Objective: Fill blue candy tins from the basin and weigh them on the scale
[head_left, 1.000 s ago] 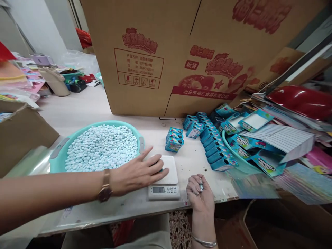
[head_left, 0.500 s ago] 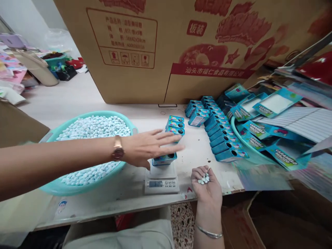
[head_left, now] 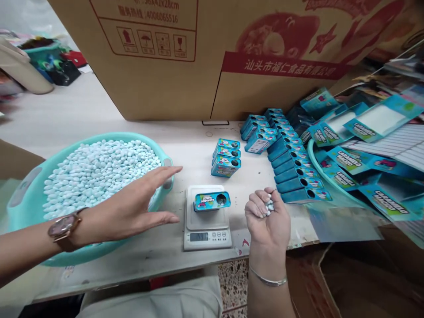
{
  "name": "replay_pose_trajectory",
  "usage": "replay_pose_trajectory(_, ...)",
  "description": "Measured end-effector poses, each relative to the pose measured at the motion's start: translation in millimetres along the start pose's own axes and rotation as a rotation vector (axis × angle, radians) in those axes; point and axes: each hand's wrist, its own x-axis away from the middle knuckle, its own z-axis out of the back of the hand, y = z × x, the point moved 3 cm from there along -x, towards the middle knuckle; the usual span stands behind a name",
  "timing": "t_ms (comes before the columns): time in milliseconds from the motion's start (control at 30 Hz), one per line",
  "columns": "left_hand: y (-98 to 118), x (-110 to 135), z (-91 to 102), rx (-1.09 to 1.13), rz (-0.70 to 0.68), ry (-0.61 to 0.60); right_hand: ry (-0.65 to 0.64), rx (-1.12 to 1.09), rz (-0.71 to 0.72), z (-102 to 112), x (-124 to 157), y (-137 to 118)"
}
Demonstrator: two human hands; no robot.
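A small blue tin [head_left: 212, 201] with a round hole lies on the white digital scale [head_left: 207, 218] near the table's front edge. My left hand [head_left: 132, 207] hovers open, fingers stretched, over the right rim of the teal basin [head_left: 20, 198] that is full of pale blue-white candies [head_left: 96, 170]. My right hand [head_left: 268, 216] is just right of the scale, fingers curled around a few of those candies [head_left: 269, 206]. A short stack of blue tins [head_left: 226, 157] stands behind the scale.
A large brown carton [head_left: 205, 53] walls off the back of the table. Rows of blue tins [head_left: 291, 174] and flat blue packaging cards [head_left: 361, 154] crowd the right side. Clutter sits at the far left. An open brown box [head_left: 347, 282] is below the table edge.
My left hand let go of the tin on the scale and drew back left over the basin. My right hand's fingers curled over the candies. The camera tilted lower.
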Motion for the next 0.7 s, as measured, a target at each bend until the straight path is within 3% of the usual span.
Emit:
replay_pose_trajectory(300, 40, -28, -20.6, 0.157, -0.173, 0.007, -0.075, 0.145, 0.012, -45, 4, 12)
replay_pose_trajectory(467, 47, -42, -37.8, 0.181, -0.128, 0.019, -0.075, 0.212, 0.069, -63, 6, 23)
replay_pose_trajectory(700, 51, -62, -61.0, 0.265, 0.027, 0.022, -0.138, 0.485, 0.281, -75, 9, 46)
